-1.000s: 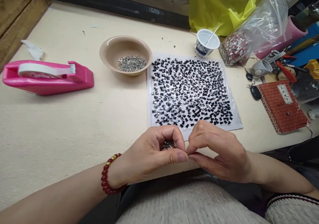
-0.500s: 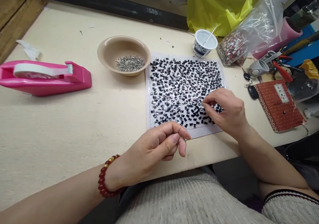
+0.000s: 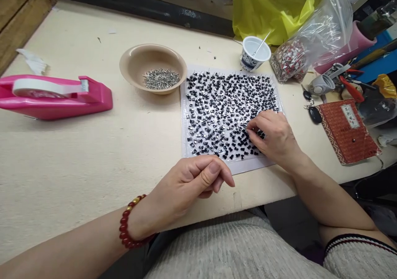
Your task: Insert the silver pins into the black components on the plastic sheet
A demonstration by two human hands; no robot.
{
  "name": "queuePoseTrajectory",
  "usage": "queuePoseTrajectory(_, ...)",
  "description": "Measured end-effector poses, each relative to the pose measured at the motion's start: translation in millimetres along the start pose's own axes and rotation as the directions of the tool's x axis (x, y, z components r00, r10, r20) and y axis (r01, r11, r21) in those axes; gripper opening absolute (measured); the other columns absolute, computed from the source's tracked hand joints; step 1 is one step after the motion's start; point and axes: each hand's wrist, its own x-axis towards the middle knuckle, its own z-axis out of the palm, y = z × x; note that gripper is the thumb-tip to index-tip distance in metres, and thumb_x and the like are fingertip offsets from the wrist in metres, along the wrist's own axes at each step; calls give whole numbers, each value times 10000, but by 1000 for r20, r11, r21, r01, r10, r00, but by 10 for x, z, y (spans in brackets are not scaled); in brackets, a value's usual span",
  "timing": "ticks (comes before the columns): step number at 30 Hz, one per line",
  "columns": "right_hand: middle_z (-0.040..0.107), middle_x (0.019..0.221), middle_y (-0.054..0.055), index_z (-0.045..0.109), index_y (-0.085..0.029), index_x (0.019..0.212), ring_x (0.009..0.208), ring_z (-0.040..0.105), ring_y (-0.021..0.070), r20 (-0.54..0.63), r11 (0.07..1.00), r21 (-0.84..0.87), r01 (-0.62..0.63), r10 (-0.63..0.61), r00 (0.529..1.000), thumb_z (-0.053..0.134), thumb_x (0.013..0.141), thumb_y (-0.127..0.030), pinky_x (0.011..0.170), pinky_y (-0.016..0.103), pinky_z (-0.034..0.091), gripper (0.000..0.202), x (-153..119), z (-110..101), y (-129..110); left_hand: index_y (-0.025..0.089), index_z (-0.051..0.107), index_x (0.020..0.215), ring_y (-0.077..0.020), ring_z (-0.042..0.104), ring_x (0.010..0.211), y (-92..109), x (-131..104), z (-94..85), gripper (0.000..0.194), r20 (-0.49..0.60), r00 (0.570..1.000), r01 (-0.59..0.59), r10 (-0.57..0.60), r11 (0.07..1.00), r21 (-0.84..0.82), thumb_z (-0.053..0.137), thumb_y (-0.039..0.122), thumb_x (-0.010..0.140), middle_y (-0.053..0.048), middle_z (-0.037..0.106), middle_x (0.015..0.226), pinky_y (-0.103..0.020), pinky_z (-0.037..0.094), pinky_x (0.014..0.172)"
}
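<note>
A white sheet (image 3: 185, 144) under clear film carries many small shiny black pieces (image 3: 214, 105), some with thin metal pins sticking up. Over its lower right part, my right hand (image 3: 273, 136) pinches thumb and forefinger together among the black pieces; anything between the fingertips is too small to make out. My left hand (image 3: 195, 182), with a red bead bracelet at the wrist, hovers by the sheet's front edge. Its fingers are curled in with the thumb pressed on the forefinger, and their inside is hidden. Beyond the sheet's left corner stands a tan bowl (image 3: 132, 66) holding short metal pins (image 3: 161, 79).
A pink tape dispenser (image 3: 62, 107) lies at the left. Behind the sheet stand a small white cup (image 3: 248, 60) with a thin stick and a clear bag of red and white pieces (image 3: 291, 60). A red pouch (image 3: 347, 134) with keys lies at the right.
My right hand has shifted slightly left over the sheet, still pinched. My left hand's fingers have curled in more, and the hand sits slightly lower.
</note>
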Motion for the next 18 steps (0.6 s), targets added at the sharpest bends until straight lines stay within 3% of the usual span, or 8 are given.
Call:
queuePoseTrajectory(5,626,760,32,573,-181,746,749,532,172,2,1000,11,0,-1,1000,525,858,-166,694,312,322,124,-1,10,3,107,633,903,-70,283,485,-3,-9,11,361,46,999,-8,9,1000,-23,447,413,948,30,441,602,-225,197,443)
queuePoseTrajectory(18,631,752,31,577,-180,743,750,548,177,5,1000,17,-2,2,1000,540,860,-182,706,316,333,123,1,11,4,114,613,862,-75,296,506,3,-6,6,326,66,996,52,-54,998,34,452,384,948,42,415,596,-219,212,464)
